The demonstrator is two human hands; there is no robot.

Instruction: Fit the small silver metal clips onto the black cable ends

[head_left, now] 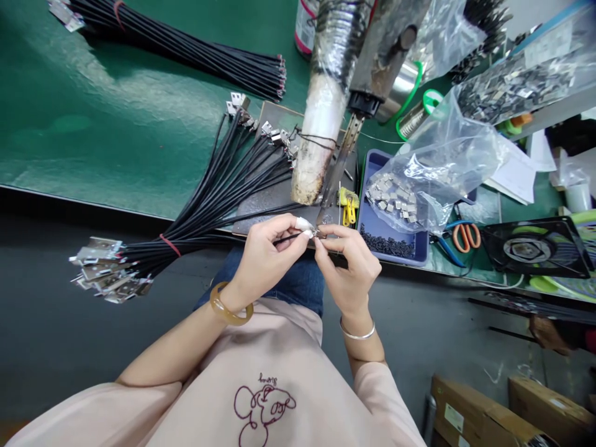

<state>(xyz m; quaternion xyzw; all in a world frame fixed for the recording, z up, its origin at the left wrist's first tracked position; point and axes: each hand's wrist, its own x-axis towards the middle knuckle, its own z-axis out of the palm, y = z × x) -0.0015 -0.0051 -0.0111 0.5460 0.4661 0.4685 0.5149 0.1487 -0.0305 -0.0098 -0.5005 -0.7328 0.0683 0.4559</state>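
Note:
My left hand (pixel 274 248) is closed, thumb and forefinger pinching a black cable (pixel 285 238) close to its end. A white covering wraps one of its fingertips. My right hand (pixel 348 259) meets it at the table edge, its fingertips pinched on a small metal connector (pixel 316 232) at the cable's end; the fingers partly hide it. Just above both hands is the metal barrel of what looks like a mounted soldering iron (pixel 347 146). Left of them lies a banded bundle of black cables (pixel 186 223) with metal connectors, its near end overhanging the edge.
A plastic-wrapped pipe (pixel 321 118) hangs over the work. Right of it, a purple tray (pixel 423 253) holds a bag of metal shells (pixel 395 202) and small black pieces. Orange-handled scissors (pixel 465 236) and a black fan (pixel 535 248) lie farther right. Another cable bundle (pixel 195 53) lies behind.

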